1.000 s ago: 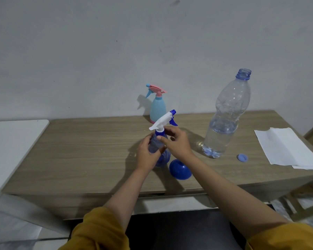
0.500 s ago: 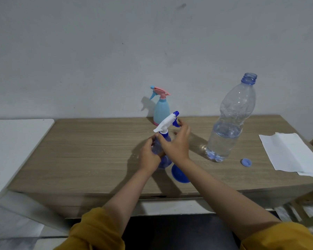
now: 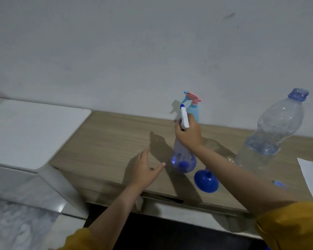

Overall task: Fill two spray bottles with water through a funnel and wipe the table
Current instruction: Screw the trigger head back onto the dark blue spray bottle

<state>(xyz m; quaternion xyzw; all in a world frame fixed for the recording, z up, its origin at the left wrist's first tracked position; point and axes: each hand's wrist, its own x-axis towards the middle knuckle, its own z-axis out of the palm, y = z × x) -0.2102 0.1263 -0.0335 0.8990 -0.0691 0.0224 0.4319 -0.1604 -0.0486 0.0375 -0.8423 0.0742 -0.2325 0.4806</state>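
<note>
Released by the left hand (image 3: 146,167), now open beside it, the translucent blue spray bottle (image 3: 183,159) stands on the wooden counter (image 3: 107,141), its neck gripped by the right hand (image 3: 189,135). Two spray bottles show, the second pale blue with a pink trigger (image 3: 193,110), plus one clear plastic water bottle (image 3: 271,134) and one blue funnel (image 3: 206,181).

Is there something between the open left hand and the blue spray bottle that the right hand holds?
Nothing visible. The left hand hangs open just left of the blue spray bottle, with only bare table between them. The right hand grips the bottle's neck from the other side, and the funnel lies to the bottle's right.
</note>
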